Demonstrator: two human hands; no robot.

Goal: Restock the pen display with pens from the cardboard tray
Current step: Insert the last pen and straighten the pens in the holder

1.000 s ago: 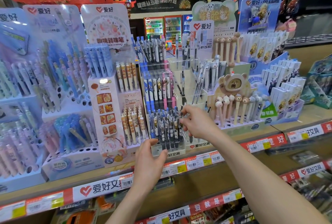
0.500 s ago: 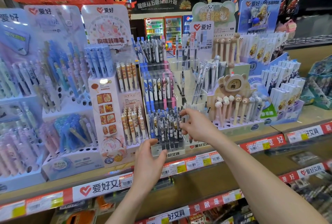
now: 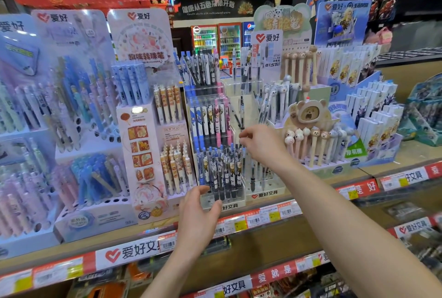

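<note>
The left hand [image 3: 198, 211] reaches up, fingers spread, thumb at the clear base of the pen display [image 3: 224, 203] on the shelf [image 3: 421, 154]. The right hand [image 3: 260, 144] curls its fingertips over the front-row pens [image 3: 220, 171]; whether it pinches one, I cannot tell.

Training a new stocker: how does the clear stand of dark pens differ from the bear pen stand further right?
The clear pen stand is see-through plastic; the bear pen stand is printed, with a bear face. The clear stand's dark pens carry cartoon prints; the bear stand's pale pens have animal heads. Both are tiered, hold pens upright and sit on the same shelf.
</note>
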